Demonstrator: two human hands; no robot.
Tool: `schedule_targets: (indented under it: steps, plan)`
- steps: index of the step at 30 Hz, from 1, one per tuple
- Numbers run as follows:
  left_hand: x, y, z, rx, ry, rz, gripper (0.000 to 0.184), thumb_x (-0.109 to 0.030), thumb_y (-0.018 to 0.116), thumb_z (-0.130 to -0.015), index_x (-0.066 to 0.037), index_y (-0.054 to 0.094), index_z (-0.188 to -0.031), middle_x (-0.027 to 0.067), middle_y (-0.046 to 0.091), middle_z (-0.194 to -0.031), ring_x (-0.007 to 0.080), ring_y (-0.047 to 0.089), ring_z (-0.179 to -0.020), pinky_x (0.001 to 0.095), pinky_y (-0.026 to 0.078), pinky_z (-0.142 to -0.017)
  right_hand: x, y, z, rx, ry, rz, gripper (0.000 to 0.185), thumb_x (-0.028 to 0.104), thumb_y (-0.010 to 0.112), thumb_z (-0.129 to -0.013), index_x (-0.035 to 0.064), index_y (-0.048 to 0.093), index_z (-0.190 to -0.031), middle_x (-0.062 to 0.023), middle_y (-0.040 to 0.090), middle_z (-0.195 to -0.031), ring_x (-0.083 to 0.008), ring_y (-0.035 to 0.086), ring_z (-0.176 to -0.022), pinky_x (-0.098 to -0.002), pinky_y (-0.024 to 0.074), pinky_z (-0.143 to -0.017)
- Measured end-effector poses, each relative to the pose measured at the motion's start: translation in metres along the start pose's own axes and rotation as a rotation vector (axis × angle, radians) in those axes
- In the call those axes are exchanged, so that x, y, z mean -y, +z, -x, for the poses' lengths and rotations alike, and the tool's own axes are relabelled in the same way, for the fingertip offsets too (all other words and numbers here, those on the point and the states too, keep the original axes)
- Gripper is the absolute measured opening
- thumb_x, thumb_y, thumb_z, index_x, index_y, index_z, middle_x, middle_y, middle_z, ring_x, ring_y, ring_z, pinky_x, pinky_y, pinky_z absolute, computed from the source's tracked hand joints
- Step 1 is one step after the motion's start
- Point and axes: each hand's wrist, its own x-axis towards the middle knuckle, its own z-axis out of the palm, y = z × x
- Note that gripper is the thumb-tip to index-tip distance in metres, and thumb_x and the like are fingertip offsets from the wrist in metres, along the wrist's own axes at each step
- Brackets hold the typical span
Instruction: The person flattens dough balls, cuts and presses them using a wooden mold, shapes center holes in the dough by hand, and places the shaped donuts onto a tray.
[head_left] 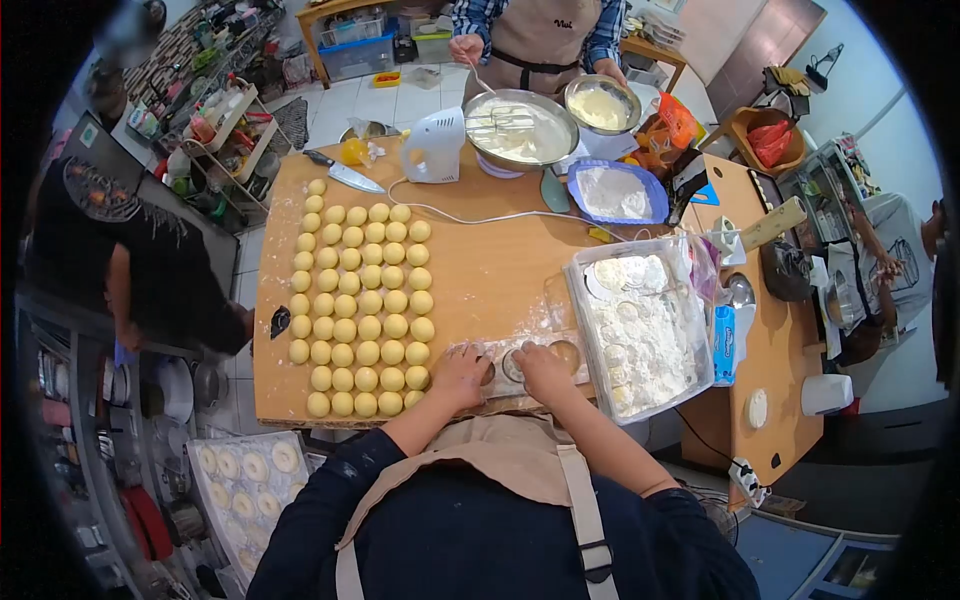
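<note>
The left hand (460, 376) rests at the left end of a pale, flour-dusted flat strip (499, 370) marked with round shapes, which lies along the near edge of a light-brown wooden table (490, 270). Its fingers are bent and partly hidden; I cannot tell whether they pinch anything. The right hand (541, 372) lies over the strip just beside it, between two of the round shapes, fingers curled downward; what, if anything, it has hold of is also unclear. To the left stand rows of smooth, round, yellow dough balls (370, 301), the nearest ones close to the left hand. Right of the strip sits a clear rectangular plastic tub (576, 285) holding white flour (645, 330). Across the table, a white electric hand mixer (434, 147) stands with its metal beaters over a wide steel bowl (572, 148) of pale mixture, where a co-worker in a tan apron (548, 50) holds a thin utensil.
</note>
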Motion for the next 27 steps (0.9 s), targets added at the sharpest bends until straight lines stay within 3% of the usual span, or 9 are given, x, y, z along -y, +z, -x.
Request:
schedule_targets:
  steps: [2,8,14,17,20,23,27]
  plan:
    - [0.001,-0.001,0.0,-0.002,0.005,-0.002,0.09,-0.035,0.08,-0.06,-0.012,0.041,-0.138,0.0156,0.042,-0.138,0.0349,0.043,-0.127,0.047,0.032,-0.107,0.003,0.002,0.002,-0.038,-0.006,-0.034,0.021,-0.004,0.056,-0.071,0.0053,0.058,-0.09,-0.0133,0.056,-0.093,-0.0332,0.06,-0.09,-0.0439,0.0504,-0.074]
    - [-0.007,-0.017,0.002,0.067,-0.034,0.02,0.092,-0.036,0.081,-0.06,-0.012,0.039,-0.139,0.0158,0.041,-0.139,0.0347,0.042,-0.127,0.0468,0.032,-0.107,0.005,0.008,0.003,-0.009,0.022,0.021,0.013,0.001,0.055,-0.077,0.0064,0.06,-0.088,-0.0122,0.057,-0.096,-0.0305,0.059,-0.094,-0.041,0.053,-0.075]
    - [-0.003,-0.003,0.001,0.033,-0.018,0.019,0.092,-0.035,0.081,-0.06,-0.013,0.039,-0.139,0.0165,0.04,-0.14,0.0352,0.041,-0.128,0.0466,0.03,-0.108,0.002,0.014,0.002,-0.099,-0.031,-0.04,0.019,-0.005,0.056,-0.072,0.0043,0.06,-0.088,-0.0149,0.056,-0.092,-0.0342,0.059,-0.09,-0.0431,0.0513,-0.072]
    - [-0.001,0.001,-0.001,0.013,-0.019,0.006,0.091,-0.033,0.08,-0.062,-0.013,0.038,-0.14,0.0171,0.039,-0.141,0.0354,0.039,-0.13,0.0467,0.029,-0.109,-0.004,0.016,-0.004,-0.042,-0.019,-0.03,0.02,-0.003,0.057,-0.071,0.0041,0.061,-0.09,-0.0166,0.057,-0.094,-0.0351,0.06,-0.091,-0.0444,0.0509,-0.074]
    - [-0.005,-0.011,0.0,0.057,-0.041,0.02,0.089,-0.03,0.079,-0.063,-0.013,0.038,-0.14,0.0171,0.038,-0.142,0.0351,0.038,-0.131,0.0466,0.029,-0.109,-0.005,-0.025,-0.008,0.073,0.138,-0.089,0.024,-0.001,0.059,-0.069,0.0041,0.062,-0.093,-0.0188,0.059,-0.096,-0.0366,0.06,-0.092,-0.0461,0.0496,-0.077]
    - [-0.007,-0.004,0.001,0.069,-0.061,0.035,0.089,-0.03,0.079,-0.063,-0.013,0.038,-0.14,0.0164,0.038,-0.143,0.0349,0.037,-0.132,0.0466,0.029,-0.109,-0.023,-0.043,-0.009,-0.168,0.072,-0.185,0.023,0.003,0.058,-0.072,0.0057,0.064,-0.094,-0.0156,0.061,-0.098,-0.0329,0.062,-0.092,-0.0467,0.0499,-0.076]
    - [-0.006,-0.007,0.0,0.071,-0.054,0.01,0.091,-0.032,0.081,-0.061,-0.013,0.039,-0.139,0.0153,0.039,-0.142,0.0349,0.037,-0.131,0.0472,0.029,-0.109,-0.024,-0.031,-0.01,0.019,0.083,-0.077,0.02,0.003,0.06,-0.072,0.0071,0.065,-0.091,-0.0159,0.061,-0.099,-0.0334,0.063,-0.094,-0.0472,0.0506,-0.075]
